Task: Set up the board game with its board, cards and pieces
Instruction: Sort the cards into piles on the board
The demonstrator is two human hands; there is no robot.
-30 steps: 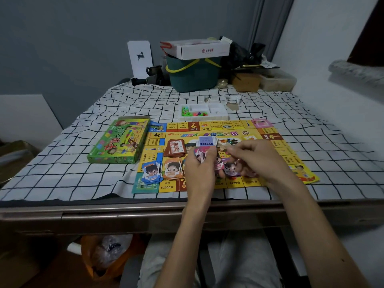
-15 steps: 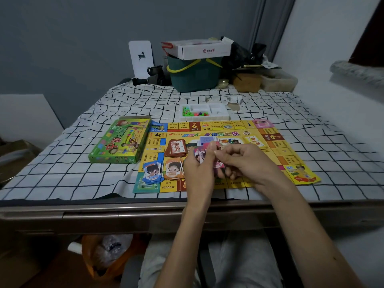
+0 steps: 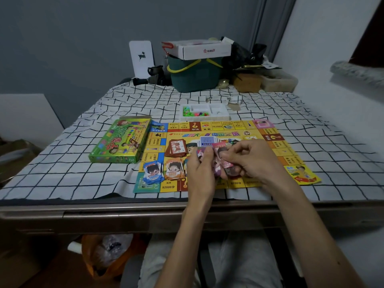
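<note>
A yellow game board [image 3: 278,150] lies flat on the checked cloth. On it sit a blue money pile [image 3: 152,173], an orange money pile [image 3: 174,170], a brown card pile [image 3: 176,149] and a blue-backed card stack [image 3: 206,141]. My left hand [image 3: 200,171] grips a bundle of paper notes over the board's near edge. My right hand [image 3: 247,161] pinches a pink note [image 3: 220,151] at the top of that bundle. A white tray of coloured pieces [image 3: 218,115] stands beyond the board. The green game box [image 3: 121,141] lies left of the board.
A green bucket [image 3: 195,76] with a white carton on top, a white card [image 3: 142,58], a brown box and dark clutter line the table's far edge. The table's metal front rail [image 3: 83,215] runs below my wrists. An orange bag lies on the floor.
My right hand has drawn in from the right of the board to the bundle in my left hand and now pinches a pink note there. The left hand has stayed in place.
</note>
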